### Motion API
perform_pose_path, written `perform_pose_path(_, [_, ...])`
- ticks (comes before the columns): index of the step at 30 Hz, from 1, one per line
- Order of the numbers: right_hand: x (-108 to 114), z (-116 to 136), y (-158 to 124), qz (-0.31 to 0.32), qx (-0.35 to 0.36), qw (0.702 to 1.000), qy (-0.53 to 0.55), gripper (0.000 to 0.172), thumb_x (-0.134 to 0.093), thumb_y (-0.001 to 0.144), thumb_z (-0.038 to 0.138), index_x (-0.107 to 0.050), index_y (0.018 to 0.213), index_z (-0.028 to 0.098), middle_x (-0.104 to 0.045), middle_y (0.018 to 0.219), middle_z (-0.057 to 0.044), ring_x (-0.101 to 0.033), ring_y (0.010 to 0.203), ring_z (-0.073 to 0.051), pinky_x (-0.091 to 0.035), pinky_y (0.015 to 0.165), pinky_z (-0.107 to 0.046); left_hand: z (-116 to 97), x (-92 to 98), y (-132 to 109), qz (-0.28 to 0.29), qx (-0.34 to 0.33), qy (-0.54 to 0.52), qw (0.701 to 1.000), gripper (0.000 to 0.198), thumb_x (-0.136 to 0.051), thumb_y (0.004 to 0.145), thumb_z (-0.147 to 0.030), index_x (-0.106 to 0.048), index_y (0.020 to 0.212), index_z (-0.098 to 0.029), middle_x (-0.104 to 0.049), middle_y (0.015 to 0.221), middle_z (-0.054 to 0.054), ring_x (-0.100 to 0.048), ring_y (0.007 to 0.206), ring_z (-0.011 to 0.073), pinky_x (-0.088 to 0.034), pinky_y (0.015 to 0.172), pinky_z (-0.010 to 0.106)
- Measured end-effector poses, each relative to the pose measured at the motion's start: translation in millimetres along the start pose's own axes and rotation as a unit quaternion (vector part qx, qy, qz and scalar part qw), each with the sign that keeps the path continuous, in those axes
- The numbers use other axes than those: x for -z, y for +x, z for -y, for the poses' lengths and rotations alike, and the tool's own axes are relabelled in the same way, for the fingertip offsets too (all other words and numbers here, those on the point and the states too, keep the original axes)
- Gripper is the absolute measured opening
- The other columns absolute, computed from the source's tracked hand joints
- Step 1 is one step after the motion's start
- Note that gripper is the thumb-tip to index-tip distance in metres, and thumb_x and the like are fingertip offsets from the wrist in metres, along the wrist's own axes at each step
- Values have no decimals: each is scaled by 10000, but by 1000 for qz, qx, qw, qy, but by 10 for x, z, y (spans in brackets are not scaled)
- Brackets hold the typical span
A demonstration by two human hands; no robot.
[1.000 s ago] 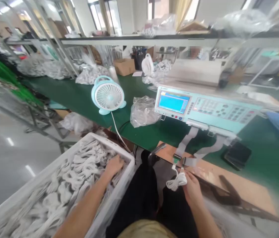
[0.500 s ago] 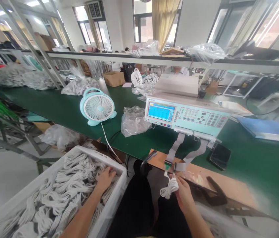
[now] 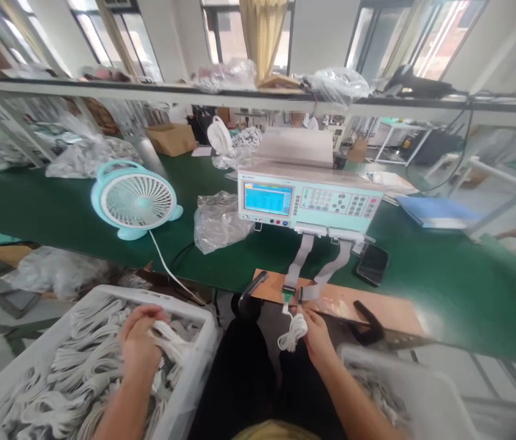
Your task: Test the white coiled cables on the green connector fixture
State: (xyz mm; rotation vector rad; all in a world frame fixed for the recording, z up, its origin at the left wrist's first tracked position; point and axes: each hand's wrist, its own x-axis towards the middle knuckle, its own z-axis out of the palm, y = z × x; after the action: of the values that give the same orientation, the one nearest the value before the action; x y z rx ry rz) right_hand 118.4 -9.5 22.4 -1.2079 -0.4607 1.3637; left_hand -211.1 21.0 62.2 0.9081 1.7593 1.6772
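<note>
Over the crate point(image 3: 193, 308) of bundled white cables, my left hand point(image 3: 141, 339) is closed on a white cable bundle point(image 3: 173, 342). My right hand point(image 3: 315, 336) grips another coiled white cable point(image 3: 292, 333) at the table's front edge. One plug of that coil sits at a small green connector board point(image 3: 287, 296) on a copper-coloured board point(image 3: 269, 284). Flat grey ribbon cables point(image 3: 301, 256) run from there up to a bench tester point(image 3: 310, 201) with a lit blue screen. The other end of the coil is hidden by my right fingers.
A light-blue fan point(image 3: 138, 198) and a crumpled plastic bag point(image 3: 221, 223) stand on the green table point(image 3: 445, 287). A black phone point(image 3: 372, 264) lies right of the ribbon cables. Below right is a second white bin point(image 3: 427, 391) with cables. A shelf point(image 3: 170, 91) spans the back.
My left hand has come up from the crate's pile with a cable bundle in it. My right hand stays at the connector board with the coil. The camera view has turned to the right.
</note>
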Motion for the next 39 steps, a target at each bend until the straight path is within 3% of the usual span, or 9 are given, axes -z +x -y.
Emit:
perform_pose_path(5, [-26,4,-15,-4,17,1000,0,310,-712,622,424,-688,742,139,-619,606,-9,-493,521,-110,-355,505,-216,-224,-980,-876,359,166,1,918,271,-575,682,-429,-574,643,-162,-405,371,-61,-354,299,70,-235,320,180])
perform_pose_path(8, [-30,9,-9,-8,27,1000,-11,308,-705,617,436,-666,703,144,-600,583,2,-480,504,-108,-348,499,-219,-90,-1455,-1219,449,215,-26,867,353,-565,692,-501,-573,635,-153,-364,385,-73,-331,285,60,-242,315,181])
perform_pose_path(16, [-123,-17,-149,9,54,998,-36,285,-655,661,413,-536,583,167,-487,507,53,-392,462,-78,-308,475,-208,-10,-1616,-1457,414,231,-82,877,320,-601,688,-371,-433,517,-158,-341,419,-79,-312,343,35,-247,356,165])
perform_pose_path(21, [374,252,-401,56,40,982,-177,272,-586,718,421,-528,601,182,-446,510,56,-367,466,-89,-279,464,-216,33,-1411,-1604,419,287,-98,856,345,-574,710,-485,-528,642,-149,-365,411,-80,-363,311,55,-245,342,181])
perform_pose_path(23, [720,428,-487,35,46,944,-326,262,-586,720,402,-540,578,187,-435,500,45,-381,473,-105,-281,465,-226,84,-1379,-1605,409,331,-120,842,365,-562,717,-513,-539,709,-149,-375,419,-81,-380,306,61,-233,330,178])
perform_pose_path(26, [1035,577,-623,-40,147,820,-551,120,-634,695,318,-626,726,202,-548,686,-18,-488,610,-157,-355,550,-254,170,-1409,-1572,394,442,-151,792,345,-578,718,-491,-508,700,-153,-362,423,-82,-367,312,56,-200,317,163])
perform_pose_path(28, [990,548,-735,18,210,768,-605,187,-597,742,272,-627,920,222,-572,871,-61,-535,747,-188,-404,643,-280,206,-1462,-1561,399,516,-173,738,317,-586,727,-458,-493,695,-156,-348,433,-84,-346,323,47,-180,315,152])
perform_pose_path(32, [536,303,-926,265,287,747,-539,266,-520,814,235,-548,1078,240,-563,945,-69,-542,841,-184,-443,734,-300,195,-1555,-1597,391,573,-232,682,289,-581,751,-421,-479,708,-154,-333,459,-84,-325,345,34,-189,320,140])
perform_pose_path(39, [215,89,-820,238,359,820,-376,249,-511,816,225,-518,1064,207,-539,941,-80,-525,841,-183,-445,730,-313,240,-1512,-1833,317,521,-273,744,282,-588,738,-415,-486,713,-153,-376,496,-72,-388,397,50,-318,391,172])
